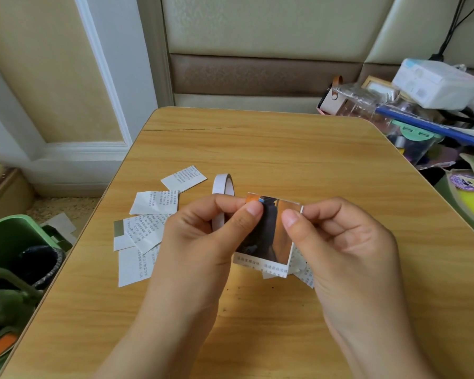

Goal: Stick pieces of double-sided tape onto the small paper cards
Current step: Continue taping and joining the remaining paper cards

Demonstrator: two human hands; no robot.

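I hold a small paper card (268,236) with an orange and dark picture above the wooden table (285,149). My left hand (200,236) pinches its upper left corner between thumb and fingers. Its upper right corner is pinched by my right hand (345,242). A white roll of double-sided tape (222,187) stands on edge just behind my left hand, partly hidden by it. Several white printed cards (153,203) lie scattered on the table to the left. A few more paper pieces (301,272) lie under the held card.
A green bin (17,242) with a dark liner stands at the left below the table edge. Clutter of boxes, a clear container and a blue-and-white box (435,116) crowds the right side. A padded wall is behind the table.
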